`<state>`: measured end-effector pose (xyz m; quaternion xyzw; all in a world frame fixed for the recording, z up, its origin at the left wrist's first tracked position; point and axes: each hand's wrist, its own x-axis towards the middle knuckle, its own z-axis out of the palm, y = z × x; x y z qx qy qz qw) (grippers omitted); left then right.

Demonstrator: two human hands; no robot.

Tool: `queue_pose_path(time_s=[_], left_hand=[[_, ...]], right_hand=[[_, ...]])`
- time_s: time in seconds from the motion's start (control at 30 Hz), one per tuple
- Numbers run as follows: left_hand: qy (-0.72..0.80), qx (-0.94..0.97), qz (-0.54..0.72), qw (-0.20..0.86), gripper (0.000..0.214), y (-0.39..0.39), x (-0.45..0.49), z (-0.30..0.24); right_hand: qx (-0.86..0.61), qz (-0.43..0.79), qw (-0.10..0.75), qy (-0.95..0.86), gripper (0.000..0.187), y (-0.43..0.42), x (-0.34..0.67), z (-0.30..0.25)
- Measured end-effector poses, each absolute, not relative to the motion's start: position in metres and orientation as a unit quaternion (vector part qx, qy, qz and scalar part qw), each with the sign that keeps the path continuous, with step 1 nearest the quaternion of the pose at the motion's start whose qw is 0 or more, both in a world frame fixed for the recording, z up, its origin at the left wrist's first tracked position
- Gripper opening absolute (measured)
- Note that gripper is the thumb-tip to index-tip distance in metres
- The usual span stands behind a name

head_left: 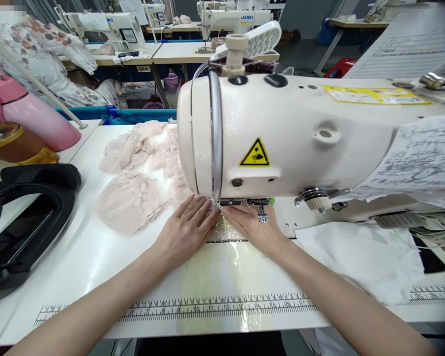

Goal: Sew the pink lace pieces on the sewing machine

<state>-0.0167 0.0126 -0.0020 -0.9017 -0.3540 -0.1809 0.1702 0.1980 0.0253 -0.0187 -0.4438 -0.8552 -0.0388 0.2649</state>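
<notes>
Table's [96, 269] machine [300, 138] seemingly overhangs left hand [187, 228], right hand [256, 228].

Marks I can read
JUKI on the far sewing machine [237, 19], top centre; numbers up to 17 on my table ruler [215, 307]; warning triangle [255, 153] on my machine [304, 128].

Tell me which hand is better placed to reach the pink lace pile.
Left, probably. The left hand lies flat right beside the pink lace pile, which spreads out on its side of the table. The right hand lies further over, under the sewing machine, and would have to cross over.
</notes>
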Motion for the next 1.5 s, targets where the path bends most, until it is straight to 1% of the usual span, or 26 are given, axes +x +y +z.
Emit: queue_pose_path(time_s=[0.23, 0.47, 0.6, 0.77, 0.97, 1.1, 1.37, 1.5], left_hand=[[-0.359, -0.905, -0.154, 0.169, 0.031, 0.012, -0.016, 0.002], [-0.309, -0.914, -0.185, 0.188, 0.028, 0.012, -0.015, 0.001], [-0.315, -0.910, -0.187, 0.194, 0.027, 0.012, -0.017, 0.001], [-0.359, -0.901, -0.184, 0.159, 0.031, 0.015, -0.017, 0.003], [-0.365, -0.903, -0.183, 0.134, 0.030, 0.016, -0.018, 0.003], [-0.376, -0.900, -0.182, 0.127, 0.031, 0.015, -0.018, 0.002], [-0.381, -0.897, -0.182, 0.132, 0.029, 0.016, -0.018, 0.003], [-0.389, -0.895, -0.180, 0.125, 0.029, 0.016, -0.017, 0.003]], right_hand=[[-0.440, -0.002, 0.297, -0.847, 0.028, 0.029, 0.197, -0.017], [-0.439, -0.013, 0.283, -0.852, 0.031, 0.028, 0.198, -0.012], [-0.426, -0.046, 0.272, -0.862, 0.027, 0.022, 0.199, -0.012], [-0.440, -0.029, 0.244, -0.864, 0.033, 0.016, 0.196, -0.009], [-0.452, -0.035, 0.236, -0.860, 0.035, 0.012, 0.196, -0.008], [-0.453, -0.051, 0.230, -0.860, 0.037, 0.012, 0.194, -0.009], [-0.437, -0.117, 0.217, -0.865, 0.034, 0.012, 0.192, -0.010], [-0.442, -0.139, 0.184, -0.867, 0.036, 0.012, 0.190, -0.010]])
